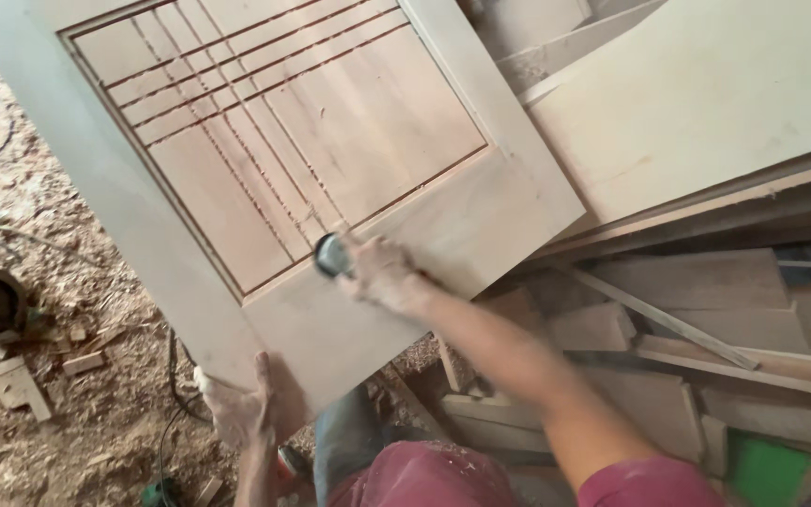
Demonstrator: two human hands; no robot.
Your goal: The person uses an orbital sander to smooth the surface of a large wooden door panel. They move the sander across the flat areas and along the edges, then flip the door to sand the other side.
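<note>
nearest the camera, at the bottom edge of the frame, the left hand (246,406) curls its dusty fingers around the near corner of a pale wooden door panel (349,324), gripping it from underneath. just beyond, the right hand (382,272) reaches forward over the panel's bottom rail, closed around a small round dark tool (332,254) pressed to the wood at the corner of the grooved inset. what the tool is cannot be told; most of it is hidden by the fingers.

the panel lies tilted, its long axis running away up and to the left from both hands, and its far end is cut off by the frame. the right hand is the one nearer the grooves (265,103), which stretch ahead of it.

farther right, stacked planks and offcuts (696,319) pile up; to the left, a floor of sawdust (68,413) carries loose cables (175,376) and wood scraps.
</note>
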